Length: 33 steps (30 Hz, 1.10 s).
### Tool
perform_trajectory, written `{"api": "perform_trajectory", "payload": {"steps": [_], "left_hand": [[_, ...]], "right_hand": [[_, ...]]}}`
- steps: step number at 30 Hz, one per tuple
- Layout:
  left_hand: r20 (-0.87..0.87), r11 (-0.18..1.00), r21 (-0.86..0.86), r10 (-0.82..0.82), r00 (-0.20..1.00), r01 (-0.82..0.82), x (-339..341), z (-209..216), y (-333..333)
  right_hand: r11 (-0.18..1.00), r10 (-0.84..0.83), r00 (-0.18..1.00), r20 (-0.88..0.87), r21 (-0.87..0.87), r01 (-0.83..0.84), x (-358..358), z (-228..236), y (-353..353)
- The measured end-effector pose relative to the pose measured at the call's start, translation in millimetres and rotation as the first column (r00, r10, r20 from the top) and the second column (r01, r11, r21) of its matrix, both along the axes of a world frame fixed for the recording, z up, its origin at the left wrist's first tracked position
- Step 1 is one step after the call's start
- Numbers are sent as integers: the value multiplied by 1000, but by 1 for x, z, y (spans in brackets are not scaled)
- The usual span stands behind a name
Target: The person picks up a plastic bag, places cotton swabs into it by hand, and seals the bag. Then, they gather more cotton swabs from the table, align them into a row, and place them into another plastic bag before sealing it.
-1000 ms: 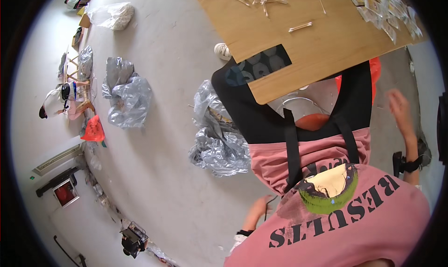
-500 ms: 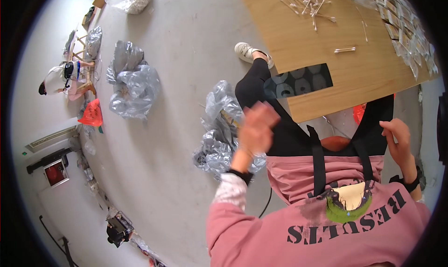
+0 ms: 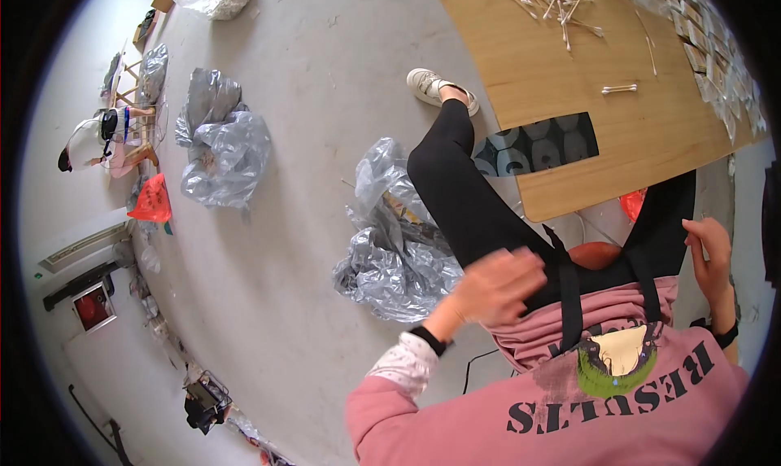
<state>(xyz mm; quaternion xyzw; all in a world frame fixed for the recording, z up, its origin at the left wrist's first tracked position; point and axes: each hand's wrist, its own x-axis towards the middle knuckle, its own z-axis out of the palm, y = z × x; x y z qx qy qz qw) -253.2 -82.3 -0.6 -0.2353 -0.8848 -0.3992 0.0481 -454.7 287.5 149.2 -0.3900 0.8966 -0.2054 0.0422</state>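
Cotton swabs (image 3: 561,2): a loose, crisscrossed pile on the upper part of the wooden table (image 3: 561,193), well apart from both hands.
Paired swabs (image 3: 620,88): two lying side by side on the bare wood, nearer the person than the pile.
Thin swab (image 3: 648,43): lying lengthwise between the pile and the packets.
Packets (image 3: 708,55): clear-wrapped, heaped in overlapping rows along the right side of the table.
Left hand (image 3: 498,287): above the lap, short of the table's near edge; fingers extended, nothing seen in the grasp, though motion blur makes their exact bend hard to read.
Right hand (image 3: 712,250): raised beside the right thigh, thumb and fingers loosely bent and apart, gripping nothing visible.
Wrists: a black band on each.
Dark panel (image 3: 541,146): pale rounded shapes on it, at the table's left edge near the left knee.
Clothing: pink top (image 3: 480,421) with dark straps, black trousers (image 3: 455,193), pale shoe (image 3: 439,90).
Floor on the left: one grey plastic bag (image 3: 399,271) crumpled beside the left leg, another grey bag (image 3: 224,148) farther off, and a red bag (image 3: 152,199) beyond it.
Far left: another person (image 3: 91,144) beside wooden furniture (image 3: 145,132).
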Motion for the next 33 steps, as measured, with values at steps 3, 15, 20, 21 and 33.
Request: {"api": "perform_trajectory", "payload": {"steps": [3,15,20,21,33], "left_hand": [[-103,757,-300,580,808,-581,-44,-30,-87],[-108,439,-78,889,445,-895,-98,59,-74],[-113,625,-34,773,625,-780,-139,80,-4],[-134,632,-55,763,633,-773,-143,79,5],[95,836,270,470,877,-478,-152,62,69]], "right_hand": [[999,21,1000,20,-28,-21,-5,12,-18],[488,584,798,-147,-723,-490,19,108,-156],[352,447,650,-614,-547,-759,5,129,-158],[363,467,674,-572,-570,-737,5,130,-154],[870,181,843,-507,-317,-377,-51,30,-92]]}}
